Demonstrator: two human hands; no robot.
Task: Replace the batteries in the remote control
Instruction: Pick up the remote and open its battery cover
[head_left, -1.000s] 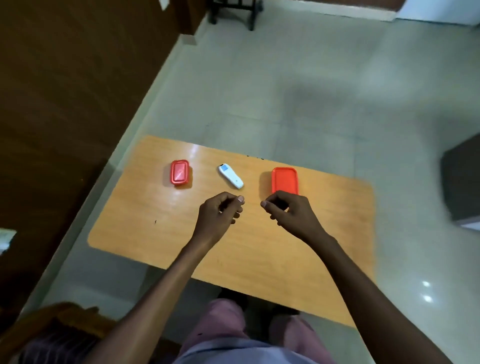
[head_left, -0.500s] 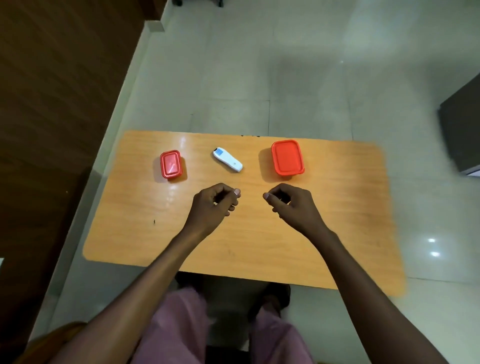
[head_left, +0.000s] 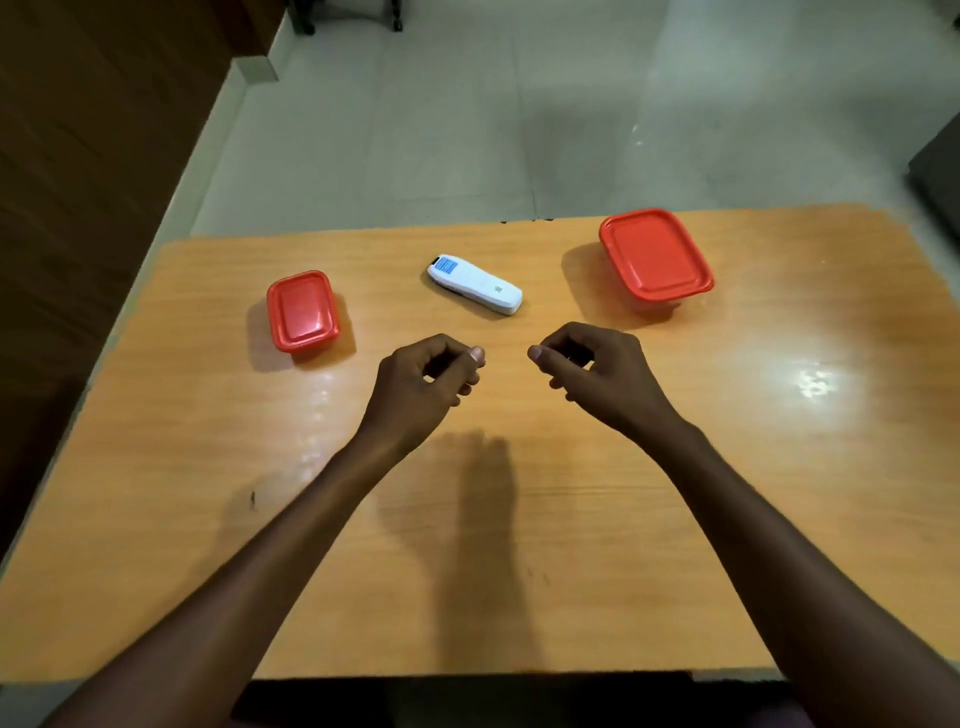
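Since the earlier frame the view has come closer and lower over the tabletop, so everything looks bigger, but the things themselves lie as before. The two hands have changed very little: they stay curled above the wood, side by side, and have not gone forward. For the task this means that nothing is started yet; in my judgement the person is only getting ready to reach.

The left hand is loosely closed, the thumb resting on the bent fingers, and I see nothing inside it. The right hand has the same shape, also half closed and empty as far as the view shows. Neither hand touches any object; whether they touch the wood I cannot tell.

The remote control, white, lies flat and diagonal on the far middle of the tabletop, near but apart from both hands, with a blue label on its far end. Its battery cover seems still on. A small red container stands to the far left, and a bigger red container to the far right, both with lids closed. No batteries are visible.
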